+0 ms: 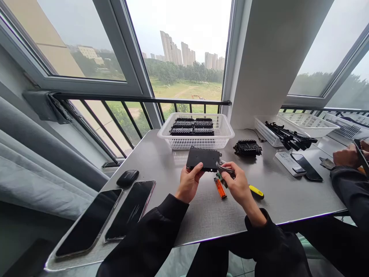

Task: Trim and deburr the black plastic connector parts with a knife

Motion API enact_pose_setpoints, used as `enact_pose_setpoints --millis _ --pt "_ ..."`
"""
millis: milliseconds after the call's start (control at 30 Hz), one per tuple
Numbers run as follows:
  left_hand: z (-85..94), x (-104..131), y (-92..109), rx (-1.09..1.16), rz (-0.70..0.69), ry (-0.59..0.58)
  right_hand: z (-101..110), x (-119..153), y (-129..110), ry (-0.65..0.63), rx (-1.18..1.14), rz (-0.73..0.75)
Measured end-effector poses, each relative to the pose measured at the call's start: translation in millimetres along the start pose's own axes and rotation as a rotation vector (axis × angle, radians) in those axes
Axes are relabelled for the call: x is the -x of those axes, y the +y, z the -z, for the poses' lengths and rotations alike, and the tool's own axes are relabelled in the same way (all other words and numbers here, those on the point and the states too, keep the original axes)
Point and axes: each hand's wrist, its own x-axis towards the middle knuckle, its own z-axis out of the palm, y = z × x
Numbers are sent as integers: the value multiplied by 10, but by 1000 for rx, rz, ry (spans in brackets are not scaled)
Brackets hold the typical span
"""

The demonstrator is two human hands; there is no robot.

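Okay, so holding a flat black part (203, 157) up over the grey table (201, 219), just in front of a white basket (196, 144) loaded with ridged black pieces (191, 127). Gripping it by the lower left corner in the left hand (188, 182), thumb across the face and fingers tucked behind, closed firmly on it. Pinching a scrap of grey cloth (225, 168) between thumb and fingers of the right hand (236, 184), pretty much closed, right at the part's right-hand end. Can't tell for sure about cloth-to-part contact.

Also spotting an orange lighter (220, 187) on the table between the two hands, next to some small green thing (218, 176), too covered up to identify. Seeing a yellow-and-black handle (256, 192) too, half hidden behind the right wrist. Farther right, past the basket, got another ridged black assembly (247, 147) sitting on the tabletop. Over on the left side, got two phones (90, 223) lying side by side, with a small black case (127, 178) near the upper ends.
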Motion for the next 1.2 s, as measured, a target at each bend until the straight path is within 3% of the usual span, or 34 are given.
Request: enact_pose_setpoints --millis 167,367,600,733,867,1067,1200 --pt "8 79 17 -31 128 -87 -55 -80 102 72 -174 -68" --pt "-11 111 -17 -129 56 -244 26 -151 136 216 -380 -99" --pt "15 103 -12 -244 271 -367 114 -197 185 312 -238 1" --pt "-14 113 -47 -308 205 -307 90 -168 128 181 -236 19" --pt "-52 133 -5 -305 139 -214 110 -137 79 191 -210 15" --pt "-85 163 25 -347 99 -180 146 -97 -6 206 181 281" --pt "-82 163 -9 -394 46 -159 94 -66 -9 139 257 342"
